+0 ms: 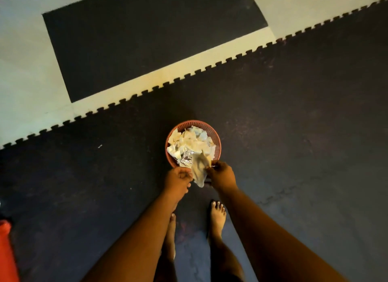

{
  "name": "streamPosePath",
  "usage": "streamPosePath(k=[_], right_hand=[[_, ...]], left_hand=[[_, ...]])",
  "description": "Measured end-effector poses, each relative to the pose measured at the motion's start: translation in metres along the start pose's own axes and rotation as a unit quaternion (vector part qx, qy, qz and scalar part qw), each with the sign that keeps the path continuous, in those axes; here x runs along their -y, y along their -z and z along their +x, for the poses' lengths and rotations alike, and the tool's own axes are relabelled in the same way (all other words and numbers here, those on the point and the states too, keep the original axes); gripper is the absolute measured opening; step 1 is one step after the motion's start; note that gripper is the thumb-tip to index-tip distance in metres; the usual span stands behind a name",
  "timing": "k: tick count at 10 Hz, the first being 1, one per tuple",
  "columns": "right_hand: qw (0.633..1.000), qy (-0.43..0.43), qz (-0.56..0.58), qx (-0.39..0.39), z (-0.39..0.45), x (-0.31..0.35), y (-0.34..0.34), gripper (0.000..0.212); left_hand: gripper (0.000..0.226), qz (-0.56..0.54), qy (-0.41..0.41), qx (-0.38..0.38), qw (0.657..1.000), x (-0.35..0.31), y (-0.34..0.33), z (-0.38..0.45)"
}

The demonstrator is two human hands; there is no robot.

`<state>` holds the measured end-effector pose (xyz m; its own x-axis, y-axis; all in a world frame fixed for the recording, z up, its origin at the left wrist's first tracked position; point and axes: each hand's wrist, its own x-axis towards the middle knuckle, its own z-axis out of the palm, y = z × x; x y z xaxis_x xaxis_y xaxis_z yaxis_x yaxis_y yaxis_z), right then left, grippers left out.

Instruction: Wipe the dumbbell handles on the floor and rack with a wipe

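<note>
While both hands pinched the wipe (pixel 199 169) between them | left hand (pixel 178 180) grip closed on its near edge, right hand (pixel 220 177) grip on its far corner | wipe hung just short of the red basket (pixel 217 142) of crumpled tissues (pixel 189 142) | judged light, limp, tearable; best held bunched at mid-sheet | no dumbbells in view.

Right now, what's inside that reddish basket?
The basket holds crumpled whitish wipes and a clear wrapper. Anything beneath them is covered, and the hands' held wipe hides the near rim.
</note>
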<state>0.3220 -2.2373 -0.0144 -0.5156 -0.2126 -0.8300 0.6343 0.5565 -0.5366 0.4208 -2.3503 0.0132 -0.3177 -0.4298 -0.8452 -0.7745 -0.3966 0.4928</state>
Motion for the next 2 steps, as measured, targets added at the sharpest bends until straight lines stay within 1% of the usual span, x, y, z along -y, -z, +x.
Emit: streamPosePath(k=[1, 2], right_hand=[[1.000, -0.010, -0.012, 0.008, 0.035, 0.003, -0.008, 0.027], [0.996, -0.024, -0.086, -0.010, 0.058, 0.005, -0.014, 0.053]], left_hand=[[0.025, 0.006, -0.007, -0.006, 1.000, -0.003, -0.002, 0.028], [0.030, 0.015, -0.012, -0.017, 1.000, -0.006, -0.002, 0.042]])
